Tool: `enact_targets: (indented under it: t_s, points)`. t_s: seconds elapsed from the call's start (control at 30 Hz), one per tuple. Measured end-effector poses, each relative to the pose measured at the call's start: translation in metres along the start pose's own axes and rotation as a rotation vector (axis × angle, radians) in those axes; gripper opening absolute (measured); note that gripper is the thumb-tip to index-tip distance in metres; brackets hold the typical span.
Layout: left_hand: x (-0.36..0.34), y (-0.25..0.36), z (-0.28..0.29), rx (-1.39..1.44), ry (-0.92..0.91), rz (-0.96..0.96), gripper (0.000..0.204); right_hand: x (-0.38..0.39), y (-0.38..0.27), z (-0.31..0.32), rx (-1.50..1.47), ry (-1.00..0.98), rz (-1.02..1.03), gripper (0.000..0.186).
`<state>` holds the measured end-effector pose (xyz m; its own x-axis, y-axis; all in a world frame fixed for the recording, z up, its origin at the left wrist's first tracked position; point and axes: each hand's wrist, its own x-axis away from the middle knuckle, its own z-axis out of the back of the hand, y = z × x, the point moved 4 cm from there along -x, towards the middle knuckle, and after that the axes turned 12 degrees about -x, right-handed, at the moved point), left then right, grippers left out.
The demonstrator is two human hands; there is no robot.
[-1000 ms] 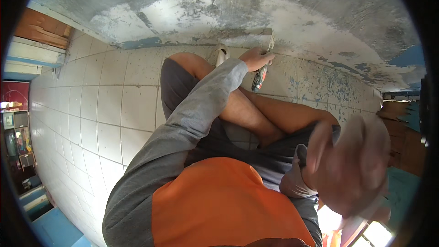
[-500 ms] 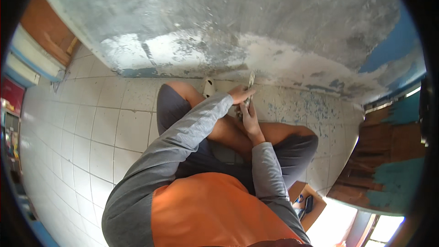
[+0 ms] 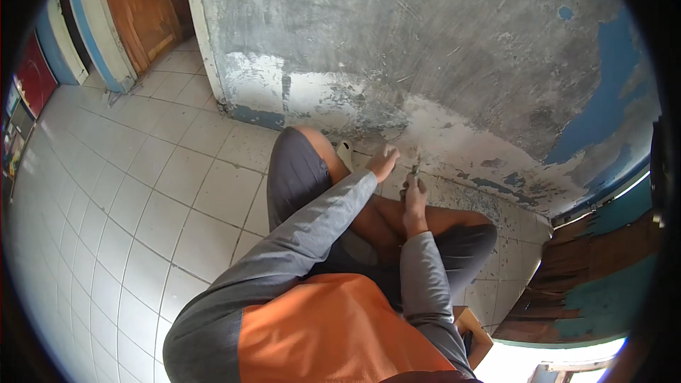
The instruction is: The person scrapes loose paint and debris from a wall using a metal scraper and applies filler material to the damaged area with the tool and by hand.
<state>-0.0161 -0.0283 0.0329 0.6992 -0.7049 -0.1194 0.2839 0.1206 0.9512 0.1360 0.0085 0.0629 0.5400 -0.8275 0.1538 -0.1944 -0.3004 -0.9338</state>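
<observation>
My right hand [image 3: 415, 197] is wrapped round the handle of a narrow scraper [image 3: 416, 165], whose tip points up toward the foot of the wall. To its left and apart from it, my left hand [image 3: 384, 164] is closed, its fingers curled. Whether anything small sits in those fingers is hidden. Both hands are above my crossed legs, close to the wall [image 3: 454, 50], which is grey with patches of white and peeling blue paint.
Paint flakes lie on the white tiled floor [image 3: 206, 198] along the wall's foot. A cardboard box [image 3: 477, 337] stands by my right elbow. At the right is a worn brown and teal wooden panel [image 3: 603, 269]; at the far left, a brown door [image 3: 145, 10].
My hands have come apart: before, they met at the scraper; now it is in my right hand alone, slightly farther right. The view has turned, showing more of the door at the left.
</observation>
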Motion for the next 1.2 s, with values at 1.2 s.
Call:
enact_targets:
  t_s: [1.2]
  points:
    - [-0.056,-0.075,0.071,-0.780,-0.298,0.402,0.034,-0.066,0.023,-0.023,1.397,-0.386,0.271,0.038]
